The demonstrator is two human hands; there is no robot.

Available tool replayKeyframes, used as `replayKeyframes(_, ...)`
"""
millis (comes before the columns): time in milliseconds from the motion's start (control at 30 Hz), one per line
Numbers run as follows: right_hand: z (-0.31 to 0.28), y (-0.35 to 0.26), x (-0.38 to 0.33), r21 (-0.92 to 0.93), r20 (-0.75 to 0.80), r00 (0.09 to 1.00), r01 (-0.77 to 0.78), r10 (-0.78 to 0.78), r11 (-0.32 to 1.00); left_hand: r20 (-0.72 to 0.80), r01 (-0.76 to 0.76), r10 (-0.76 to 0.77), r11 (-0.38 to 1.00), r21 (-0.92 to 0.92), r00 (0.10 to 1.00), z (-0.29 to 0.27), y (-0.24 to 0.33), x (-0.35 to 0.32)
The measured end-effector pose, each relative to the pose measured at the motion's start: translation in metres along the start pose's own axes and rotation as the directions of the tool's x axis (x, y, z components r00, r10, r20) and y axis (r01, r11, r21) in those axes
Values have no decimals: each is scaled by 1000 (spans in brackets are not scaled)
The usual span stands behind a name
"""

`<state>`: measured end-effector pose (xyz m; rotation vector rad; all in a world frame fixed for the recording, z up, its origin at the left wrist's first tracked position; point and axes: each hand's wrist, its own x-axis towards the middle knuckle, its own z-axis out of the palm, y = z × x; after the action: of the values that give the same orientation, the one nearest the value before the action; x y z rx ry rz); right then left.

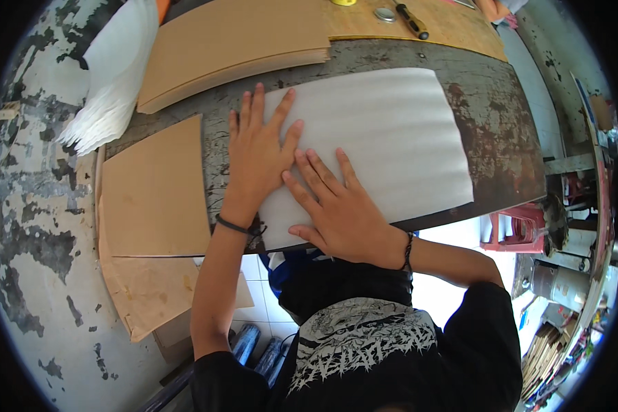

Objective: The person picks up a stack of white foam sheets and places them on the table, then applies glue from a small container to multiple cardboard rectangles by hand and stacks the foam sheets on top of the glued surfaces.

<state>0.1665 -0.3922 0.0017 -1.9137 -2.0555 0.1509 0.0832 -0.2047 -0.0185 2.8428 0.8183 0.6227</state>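
Note:
A white foam sheet (384, 137) lies flat on a worn dark table (501, 137). My left hand (257, 154) rests palm down on the sheet's left edge, fingers spread. My right hand (336, 206) presses flat on the sheet's near left part, fingers spread and pointing up-left, just beside the left hand. Neither hand grips anything. A black cord band sits on each wrist.
A stack of brown boards (233, 48) lies at the table's far side, a single brown board (154, 189) to the left, more below it. White foam sheets (113, 82) pile at far left. A screwdriver (412, 20) lies on a wooden board. A red stool (522, 230) stands right.

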Motion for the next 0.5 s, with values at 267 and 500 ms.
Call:
replayKeyframes(267, -57, 95, -93, -252, -35, 904, -420, 425, 872, 56, 34, -35, 999, 32, 998, -7, 3, -3)
replayKeyframes(500, -63, 106, -109, -251, -42, 879, -469, 474, 847, 35, 21, -22, 999, 44, 999, -7, 6, 1)
